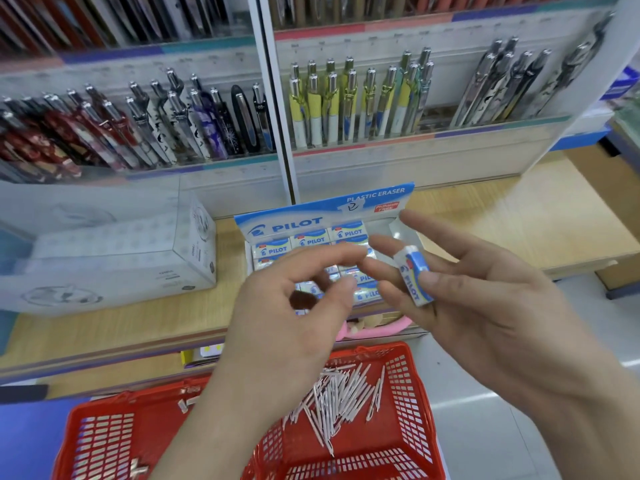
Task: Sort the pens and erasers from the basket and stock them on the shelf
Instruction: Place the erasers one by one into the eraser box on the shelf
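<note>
Plainly the step in hand is stocking an eraser. The right hand (485, 292) holds one eraser (414, 277), which lies across its fingers with the thumb pinning it, just in front of the box (287, 225) on the shelf (502, 216). The left hand (287, 317) is close beside it, fingers curled, with nothing to be seen in them. The box already shows rows of erasers; there may be a gap near its front, though the hands partly hide it. To do this well, I judge, turn the eraser so its label faces as the others do, line it up with a row, and slide it in without nudging its neighbours. The left hand could steady the box. Pens (341, 396) lie loose in the basket (420, 403) below, not yet sorted.
</note>
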